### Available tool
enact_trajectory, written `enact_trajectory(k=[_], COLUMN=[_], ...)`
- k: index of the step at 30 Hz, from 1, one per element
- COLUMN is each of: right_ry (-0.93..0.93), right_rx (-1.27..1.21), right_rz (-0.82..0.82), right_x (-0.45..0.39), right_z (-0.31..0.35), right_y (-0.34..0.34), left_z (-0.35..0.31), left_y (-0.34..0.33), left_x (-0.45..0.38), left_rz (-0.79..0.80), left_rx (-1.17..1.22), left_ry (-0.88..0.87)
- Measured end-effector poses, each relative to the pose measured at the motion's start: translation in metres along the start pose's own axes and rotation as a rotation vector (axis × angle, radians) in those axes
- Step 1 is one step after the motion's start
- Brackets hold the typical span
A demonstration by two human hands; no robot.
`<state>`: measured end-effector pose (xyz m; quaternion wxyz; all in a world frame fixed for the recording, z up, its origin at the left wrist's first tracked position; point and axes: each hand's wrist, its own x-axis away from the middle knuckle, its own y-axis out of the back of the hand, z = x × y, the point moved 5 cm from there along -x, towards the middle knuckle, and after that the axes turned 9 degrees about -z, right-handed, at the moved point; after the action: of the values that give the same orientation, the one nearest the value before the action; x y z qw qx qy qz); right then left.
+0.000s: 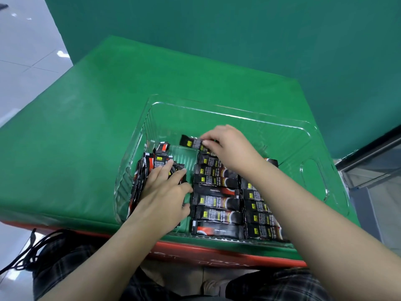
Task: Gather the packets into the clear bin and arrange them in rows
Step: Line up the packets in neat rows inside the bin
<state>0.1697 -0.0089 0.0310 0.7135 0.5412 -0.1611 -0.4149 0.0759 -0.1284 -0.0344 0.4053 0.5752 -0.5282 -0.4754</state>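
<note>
The clear bin point(227, 115) stands on a green-covered table. Inside it, black coffee packets lie flat in a middle row point(217, 200) and a right row point(260, 220). A loose pile of packets point(149, 164) leans against the bin's left wall. My left hand point(165, 192) lies on that pile with straight fingers pressing it. My right hand point(230, 146) pinches one black packet point(191, 141) by its end, just above the far end of the middle row. My right forearm hides part of the right row.
The green table top point(86, 127) stretches left of and behind the bin. Its red front edge point(217, 255) is near my knees. A green wall rises behind. A glass pane point(377, 170) stands at the right, with tiled floor at the far left.
</note>
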Motion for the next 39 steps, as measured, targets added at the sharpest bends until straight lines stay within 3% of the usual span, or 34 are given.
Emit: enact_trajectory(k=[4, 8, 21, 39], right_ry=[-0.123, -0.155, 0.007, 0.002], right_rx=[-0.005, 0.002, 0.185, 0.171], right_rz=[0.17, 0.241, 0.212, 0.163], right_x=[0.038, 0.061, 0.076, 0.076], right_z=[-0.024, -0.032, -0.029, -0.024], right_y=[-0.001, -0.011, -0.021, -0.026], left_z=[0.0, -0.001, -0.001, -0.002], left_y=[0.0, 0.0, -0.001, 0.0], left_x=[0.0, -0.001, -0.002, -0.001], left_rz=[0.018, 0.038, 0.064, 0.048], left_rx=[-0.005, 0.002, 0.004, -0.001], left_ry=[0.0, 0.009, 0.018, 0.006])
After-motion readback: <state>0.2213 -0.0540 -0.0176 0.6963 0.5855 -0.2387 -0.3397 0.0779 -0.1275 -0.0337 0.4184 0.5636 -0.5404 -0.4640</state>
